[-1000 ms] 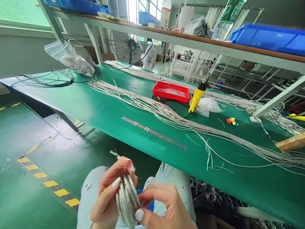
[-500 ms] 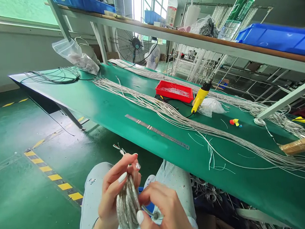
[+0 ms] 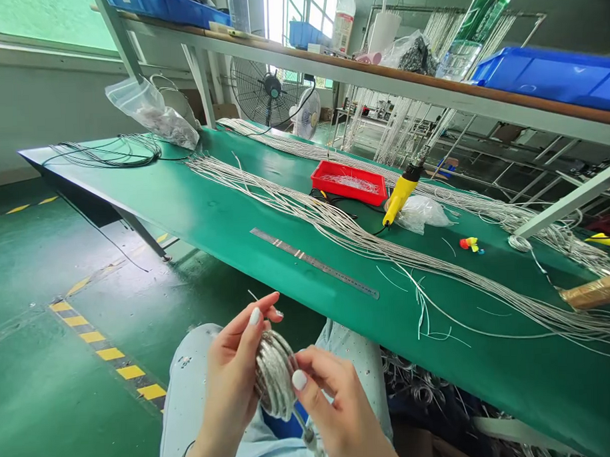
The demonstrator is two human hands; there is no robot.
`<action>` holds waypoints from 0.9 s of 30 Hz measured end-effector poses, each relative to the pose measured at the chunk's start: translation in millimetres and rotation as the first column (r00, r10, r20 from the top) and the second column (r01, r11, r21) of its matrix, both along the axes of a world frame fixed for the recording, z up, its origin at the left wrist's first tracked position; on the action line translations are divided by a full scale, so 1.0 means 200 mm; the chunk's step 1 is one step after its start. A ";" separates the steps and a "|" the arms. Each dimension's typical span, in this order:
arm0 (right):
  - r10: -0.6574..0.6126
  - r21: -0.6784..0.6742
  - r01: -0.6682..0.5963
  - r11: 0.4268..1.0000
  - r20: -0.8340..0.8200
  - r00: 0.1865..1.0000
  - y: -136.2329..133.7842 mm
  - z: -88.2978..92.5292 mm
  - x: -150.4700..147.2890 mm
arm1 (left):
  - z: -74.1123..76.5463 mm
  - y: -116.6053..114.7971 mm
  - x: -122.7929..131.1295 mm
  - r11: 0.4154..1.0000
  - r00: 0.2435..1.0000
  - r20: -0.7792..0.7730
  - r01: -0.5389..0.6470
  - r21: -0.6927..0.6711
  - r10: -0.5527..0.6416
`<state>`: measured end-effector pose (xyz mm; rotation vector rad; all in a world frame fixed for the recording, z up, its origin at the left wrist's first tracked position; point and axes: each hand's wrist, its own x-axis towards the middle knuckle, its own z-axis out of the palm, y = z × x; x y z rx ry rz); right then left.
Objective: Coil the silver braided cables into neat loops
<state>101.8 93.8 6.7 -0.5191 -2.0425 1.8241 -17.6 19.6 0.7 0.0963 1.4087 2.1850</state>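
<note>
Above my lap I hold a coil of braided, silvery-grey cable (image 3: pixel 277 376). My left hand (image 3: pixel 233 374) is wrapped round the coil's left side, thumb at its top and index finger stretched toward the table. From the right, my right hand (image 3: pixel 336 401) pinches the coil's near edge between thumb and fingers. One cable end with a connector-like piece (image 3: pixel 311 436) hangs below the coil, beside my right hand. A thin wire tip (image 3: pixel 252 295) pokes out above my left fingers; the rest of that end is hidden by my hand.
A steel ruler (image 3: pixel 313 263) lies near the edge of the green table (image 3: pixel 220 238). Behind it run long bundles of pale cables (image 3: pixel 334 217), a red tray (image 3: pixel 348 180) of wire scraps and a yellow heat gun (image 3: pixel 401 195). A shelf (image 3: pixel 299 49) crosses above.
The coil has turned and risen slightly to the right between my hands. The stripped wire end, clearly seen before, is now mostly hidden. The connector end hangs lower.
</note>
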 end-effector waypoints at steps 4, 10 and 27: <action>0.023 -0.101 -0.019 0.995 0.036 0.999 0.04 -0.01 0.00 | -0.03 -0.01 -0.01 0.998 0.999 -0.009 0.052 -0.024 -0.053; 0.102 -0.296 -0.088 0.951 0.031 0.994 0.04 0.00 0.01 | -0.02 -0.01 -0.01 0.993 0.993 0.030 0.115 0.041 -0.116; -0.068 -0.529 0.132 0.838 0.137 0.988 0.23 -0.24 -0.06 | -0.06 -0.15 -0.21 0.936 0.954 -0.300 -0.092 -0.341 -0.015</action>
